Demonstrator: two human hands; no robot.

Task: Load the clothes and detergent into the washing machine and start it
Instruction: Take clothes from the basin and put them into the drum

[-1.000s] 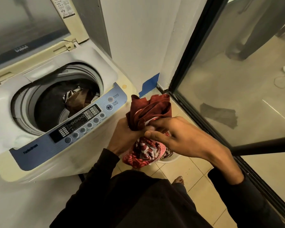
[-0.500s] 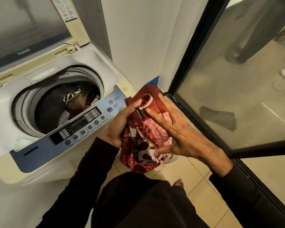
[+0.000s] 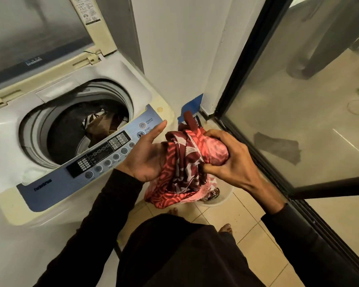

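A top-loading white washing machine stands at the left with its lid raised. Dark and brown clothes lie in its drum. In front of the blue control panel I hold a bunched red patterned garment. My right hand is clenched on the garment's upper right part. My left hand lies palm up under its left side, fingers spread toward the panel. The cloth's lower end hangs over a white basket on the floor, which holds more fabric.
A white wall with a blue taped patch rises behind the machine. A black-framed glass door runs along the right. Beige floor tiles and my bare feet lie below.
My right hand has closed from spread fingers into a grip on the garment. My left hand has opened flat beneath it. The bundle sits slightly lower and more to the right.
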